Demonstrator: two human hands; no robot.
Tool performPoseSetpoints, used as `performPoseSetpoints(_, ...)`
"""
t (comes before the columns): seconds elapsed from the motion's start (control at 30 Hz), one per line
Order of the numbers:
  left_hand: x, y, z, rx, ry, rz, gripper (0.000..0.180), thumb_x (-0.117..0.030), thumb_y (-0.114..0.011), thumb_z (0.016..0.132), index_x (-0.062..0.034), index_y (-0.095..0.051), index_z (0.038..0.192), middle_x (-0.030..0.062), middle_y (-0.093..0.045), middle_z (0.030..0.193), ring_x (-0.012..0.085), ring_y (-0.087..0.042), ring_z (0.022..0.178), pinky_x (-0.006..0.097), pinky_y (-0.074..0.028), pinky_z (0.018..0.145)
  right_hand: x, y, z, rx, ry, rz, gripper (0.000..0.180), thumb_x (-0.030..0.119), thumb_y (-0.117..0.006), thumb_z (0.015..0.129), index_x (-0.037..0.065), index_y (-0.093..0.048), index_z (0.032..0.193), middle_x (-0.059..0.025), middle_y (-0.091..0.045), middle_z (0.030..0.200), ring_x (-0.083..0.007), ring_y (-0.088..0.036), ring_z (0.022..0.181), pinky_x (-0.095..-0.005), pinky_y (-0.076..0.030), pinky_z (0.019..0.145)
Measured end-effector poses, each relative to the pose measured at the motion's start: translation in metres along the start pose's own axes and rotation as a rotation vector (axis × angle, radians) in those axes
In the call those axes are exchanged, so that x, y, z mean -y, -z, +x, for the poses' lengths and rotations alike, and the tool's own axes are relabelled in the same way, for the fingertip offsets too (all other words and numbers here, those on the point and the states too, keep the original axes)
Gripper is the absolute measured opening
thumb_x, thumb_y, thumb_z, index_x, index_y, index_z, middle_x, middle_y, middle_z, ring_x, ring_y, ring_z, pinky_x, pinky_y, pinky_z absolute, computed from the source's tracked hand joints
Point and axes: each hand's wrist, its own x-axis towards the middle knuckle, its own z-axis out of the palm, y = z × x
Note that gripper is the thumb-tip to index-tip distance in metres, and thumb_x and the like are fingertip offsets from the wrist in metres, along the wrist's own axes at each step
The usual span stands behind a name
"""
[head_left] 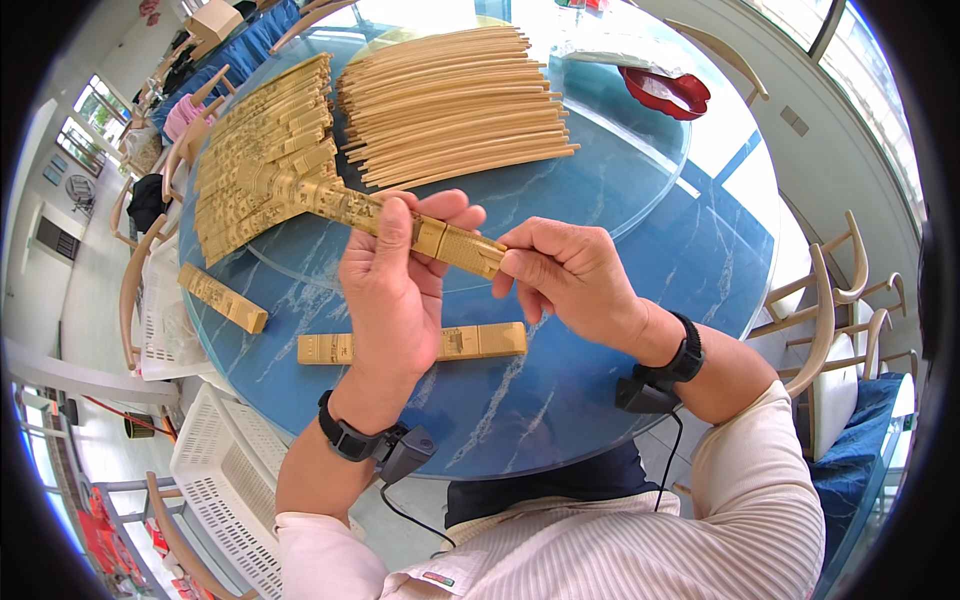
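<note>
My left hand (392,285) is wrapped around a long, slim gold box (345,205) with dark printed patterns, held tilted above the table. At the box's near right end, my right hand (572,275) pinches with thumb and forefinger; whether a flap or something else is between the fingertips is hidden. Below the hands, a similar gold box (490,341) lies flat, partly covered by my left wrist. A further gold box (222,298) lies at the table's left. Behind the held box is a wide pile of flat gold boxes (265,140).
Beside that pile lies a broad stack of pale wooden chopsticks (450,110). A red dish (665,95) with clear plastic stands at the far right of the round blue marbled table (590,400). White plastic crates (225,470) stand on the floor at left; wooden chairs (825,320) surround the table.
</note>
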Motion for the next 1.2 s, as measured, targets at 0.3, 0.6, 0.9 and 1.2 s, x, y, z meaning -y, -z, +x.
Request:
performPoseSetpoints(0.3, 0.002, 0.003, -0.004, 0.058, 0.015, 0.333, 0.019, -0.009, -0.068, 0.108, 0.0004, -0.062, 0.123, 0.0098, -0.073, 0.106, 0.0144, -0.071, 0.094, 0.031, -0.062, 0.080, -0.004, -0.009, 0.006, -0.061, -0.059, -0.115, 0.011, 0.006, -0.063, 0.107, -0.001, -0.071, 0.107, -0.0050, -0.071, 0.081, -0.0092, -0.062, 0.057, -0.0253, -0.048, 0.050)
performPoseSetpoints(0.6, -0.004, 0.008, 0.003, 0.089, 0.006, 0.465, 0.025, -0.010, -0.080, 0.100, 0.0005, -0.063, 0.115, 0.0095, -0.075, 0.095, 0.0172, -0.076, 0.081, 0.031, -0.065, 0.070, -0.010, -0.009, 0.007, -0.083, 0.075, -0.232, 0.019, 0.010, -0.065, 0.108, 0.000, -0.065, 0.092, -0.0028, -0.064, 0.069, -0.0096, -0.060, 0.054, -0.0268, -0.047, 0.049)
performPoseSetpoints(0.9, -0.037, -0.004, 0.046, 0.066, -0.193, 0.465, 0.026, -0.019, -0.079, 0.103, 0.0013, -0.065, 0.111, 0.0112, -0.077, 0.093, 0.0185, -0.077, 0.077, 0.032, -0.065, 0.066, -0.006, 0.005, 0.002, -0.059, 0.262, -0.278, 0.018, 0.010, -0.066, 0.110, 0.001, -0.065, 0.095, -0.0023, -0.065, 0.073, -0.0071, -0.060, 0.056, -0.0234, -0.046, 0.050)
performPoseSetpoints(1.2, -0.076, 0.072, 0.084, -0.223, 0.207, 0.596, 0.027, -0.025, -0.077, 0.104, -0.0012, -0.072, 0.115, 0.0106, -0.078, 0.098, 0.0174, -0.077, 0.084, 0.030, -0.061, 0.065, 0.002, 0.007, 0.001, -0.107, 0.397, -0.298, 0.015, 0.006, -0.076, 0.100, -0.002, -0.065, 0.093, -0.0167, -0.064, 0.075, -0.0298, -0.060, 0.063, -0.0358, -0.049, 0.059)
